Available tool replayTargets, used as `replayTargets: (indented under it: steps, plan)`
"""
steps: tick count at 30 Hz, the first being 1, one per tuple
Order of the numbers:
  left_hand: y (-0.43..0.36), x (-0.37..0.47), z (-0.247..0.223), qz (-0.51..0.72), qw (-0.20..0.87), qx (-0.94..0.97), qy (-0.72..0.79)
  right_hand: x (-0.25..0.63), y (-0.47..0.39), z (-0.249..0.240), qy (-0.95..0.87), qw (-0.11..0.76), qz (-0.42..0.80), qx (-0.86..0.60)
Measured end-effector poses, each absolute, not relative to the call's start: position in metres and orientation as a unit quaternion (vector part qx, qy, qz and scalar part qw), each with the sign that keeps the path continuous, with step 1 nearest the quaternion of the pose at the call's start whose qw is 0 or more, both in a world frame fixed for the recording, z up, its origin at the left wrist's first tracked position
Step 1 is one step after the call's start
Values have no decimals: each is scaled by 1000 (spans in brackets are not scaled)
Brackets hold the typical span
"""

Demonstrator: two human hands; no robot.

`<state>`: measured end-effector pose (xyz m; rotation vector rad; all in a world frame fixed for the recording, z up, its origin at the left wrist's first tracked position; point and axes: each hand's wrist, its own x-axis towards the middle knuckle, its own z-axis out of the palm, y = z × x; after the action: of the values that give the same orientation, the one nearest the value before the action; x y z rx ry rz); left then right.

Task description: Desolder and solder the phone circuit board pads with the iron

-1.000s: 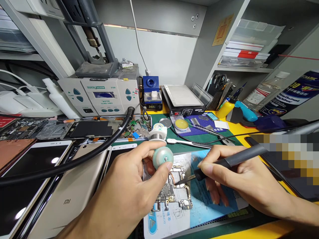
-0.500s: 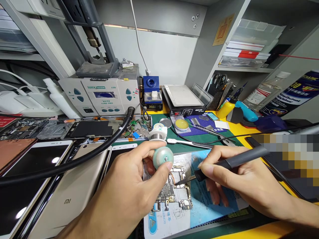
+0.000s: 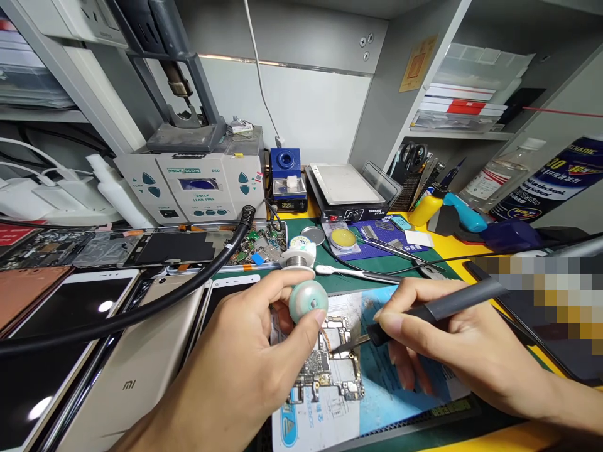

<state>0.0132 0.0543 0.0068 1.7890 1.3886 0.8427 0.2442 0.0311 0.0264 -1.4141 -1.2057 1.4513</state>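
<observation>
Pinching a teal spool (image 3: 304, 298) is the left hand (image 3: 257, 345), while the right hand (image 3: 455, 336) is gripping a soldering iron (image 3: 445, 307); the station display (image 3: 286, 206) is reading 355, up from 349

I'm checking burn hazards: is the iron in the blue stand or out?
Out: the right hand holds the iron, its tip at the board.

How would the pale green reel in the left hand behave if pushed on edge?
Probably apt to roll: the reel is round. Likely light, since the left hand holds it in a simple pinch. Possibly slippery too: its surface looks smooth and glossy.
</observation>
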Motion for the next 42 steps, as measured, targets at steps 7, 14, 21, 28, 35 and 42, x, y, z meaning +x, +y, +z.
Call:
replayTargets:
  steps: [7,14,21,28,35,42]
  plan:
    - [53,10,8,325,356,694,534,247,33,25,-486,382,567,-544]
    - [52,16,11,349,373,655,557,245,31,26,-484,378,563,-553]
    - [52,13,6,360,354,676,537,256,36,16,-518,389,595,-476]
    - [49,18,14,360,374,648,558,277,32,9,-596,384,532,-462]
    - [50,13,12,346,378,667,541,272,19,3,-732,438,309,-421]
    - [51,13,9,349,362,672,544,268,21,6,-785,408,256,-390]
